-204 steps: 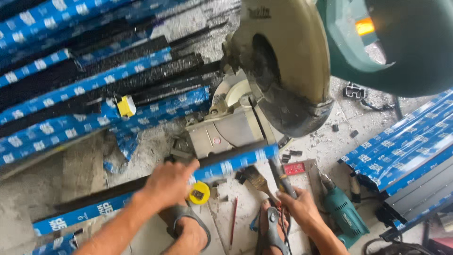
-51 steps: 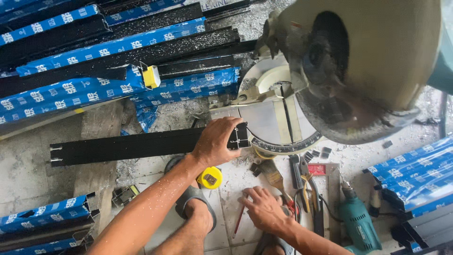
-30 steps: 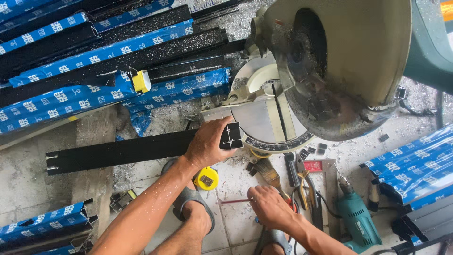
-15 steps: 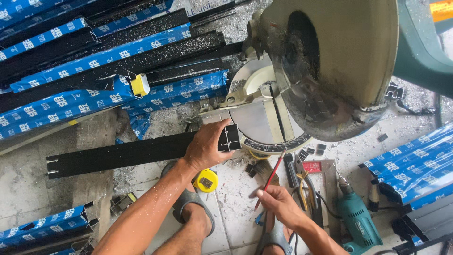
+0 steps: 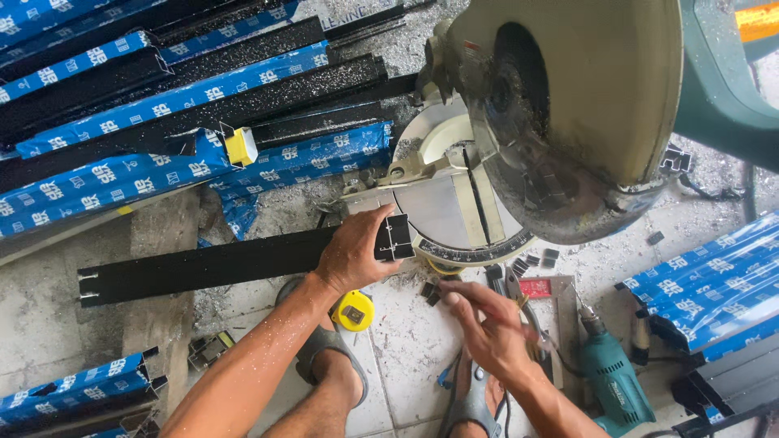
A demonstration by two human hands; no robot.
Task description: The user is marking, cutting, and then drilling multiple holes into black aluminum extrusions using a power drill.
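While the left hand (image 5: 353,258) grips the black aluminium profile (image 5: 203,266) lying across the floor with its end at the mitre saw (image 5: 560,122) table, the right hand (image 5: 487,332), fingers loosely extended over scattered tools, gives no support, so the profile could slip near the blade.

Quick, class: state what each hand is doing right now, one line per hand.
Left hand: closed on the black bar.
Right hand: blurred above the floor tools; holding anything cannot be told.
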